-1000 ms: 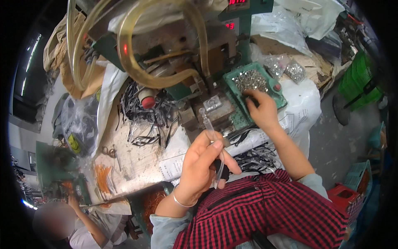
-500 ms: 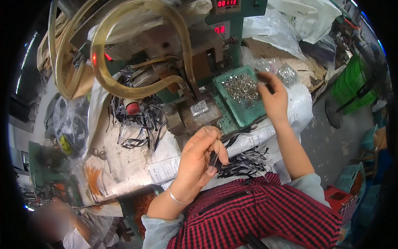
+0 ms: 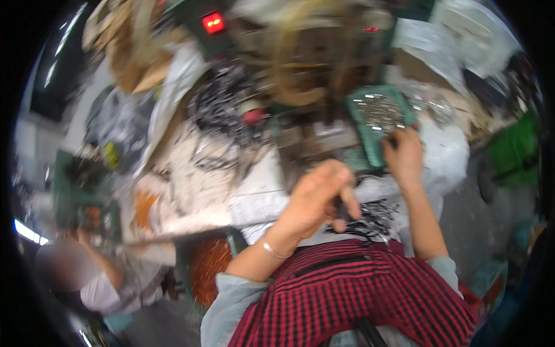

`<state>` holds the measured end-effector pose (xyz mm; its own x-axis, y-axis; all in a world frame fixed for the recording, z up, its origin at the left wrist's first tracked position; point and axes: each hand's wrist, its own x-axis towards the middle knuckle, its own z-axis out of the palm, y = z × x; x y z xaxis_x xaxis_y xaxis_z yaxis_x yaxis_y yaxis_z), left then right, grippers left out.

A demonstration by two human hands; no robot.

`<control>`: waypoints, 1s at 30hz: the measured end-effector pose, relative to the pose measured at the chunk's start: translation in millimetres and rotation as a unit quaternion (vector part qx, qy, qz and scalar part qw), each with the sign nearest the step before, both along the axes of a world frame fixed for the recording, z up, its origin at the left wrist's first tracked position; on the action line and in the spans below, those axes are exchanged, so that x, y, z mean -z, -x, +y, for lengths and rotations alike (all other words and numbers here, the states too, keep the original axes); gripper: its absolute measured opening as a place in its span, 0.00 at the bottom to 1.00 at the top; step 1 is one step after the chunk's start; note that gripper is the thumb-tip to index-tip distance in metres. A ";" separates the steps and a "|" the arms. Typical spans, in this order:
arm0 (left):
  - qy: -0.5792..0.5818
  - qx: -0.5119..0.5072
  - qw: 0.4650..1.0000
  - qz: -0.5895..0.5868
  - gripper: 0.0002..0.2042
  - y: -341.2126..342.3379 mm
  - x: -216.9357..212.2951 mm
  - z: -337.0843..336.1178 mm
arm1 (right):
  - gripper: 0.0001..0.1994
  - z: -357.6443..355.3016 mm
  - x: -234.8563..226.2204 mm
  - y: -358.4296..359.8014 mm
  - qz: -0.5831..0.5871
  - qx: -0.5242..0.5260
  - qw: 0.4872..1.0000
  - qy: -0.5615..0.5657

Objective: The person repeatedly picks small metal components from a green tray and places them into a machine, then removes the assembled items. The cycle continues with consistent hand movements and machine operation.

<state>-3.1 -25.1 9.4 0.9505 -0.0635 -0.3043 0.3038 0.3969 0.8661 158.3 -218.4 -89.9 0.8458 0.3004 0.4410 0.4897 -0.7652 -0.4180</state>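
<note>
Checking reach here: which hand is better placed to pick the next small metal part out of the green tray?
Right. The right hand already rests at the green tray of small metal parts. The left hand sits nearer the body, closed around a dark thin object, blurred.

It is a busy workshop, with a big machine point(image 3: 300, 52), wire piles point(image 3: 222, 110) and a tray of metal bits point(image 3: 378, 115).

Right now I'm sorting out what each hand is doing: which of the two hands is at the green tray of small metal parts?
The right hand, its fingers at the green tray's near edge. The left hand is lower, closed on a dark thin thing.
</note>
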 end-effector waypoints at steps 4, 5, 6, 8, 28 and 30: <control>-0.113 -0.107 0.986 -0.055 0.11 63.1 25.5 20.3 | 0.05 -9.4 7.0 5.3 -0.084 0.008 0.996 -0.011; -0.195 -0.158 0.965 -0.077 0.10 76.9 24.1 29.2 | 0.05 -6.3 5.8 5.4 -0.034 0.034 0.997 -0.054; -0.292 -0.264 0.917 -0.067 0.07 87.9 18.8 41.6 | 0.06 -9.3 6.5 8.4 0.016 0.067 0.994 -0.088; -0.395 -0.426 0.806 -0.112 0.06 103.2 5.3 83.2 | 0.07 -9.7 4.7 3.7 0.114 0.076 0.974 -0.182; -0.776 -0.434 0.447 -0.101 0.07 130.9 91.0 278.2 | 0.08 -74.5 9.6 9.3 0.111 0.070 0.946 -0.296; -0.791 -0.428 0.432 -0.071 0.09 151.3 87.2 297.9 | 0.08 -50.7 -3.1 17.9 0.130 0.006 0.932 -0.337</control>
<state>-154.4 272.8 -77.8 0.4368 0.5100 0.7410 0.5311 -0.8111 0.2452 140.5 -269.0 -86.8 0.9517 0.0189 0.3064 0.2985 -0.2901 -0.9093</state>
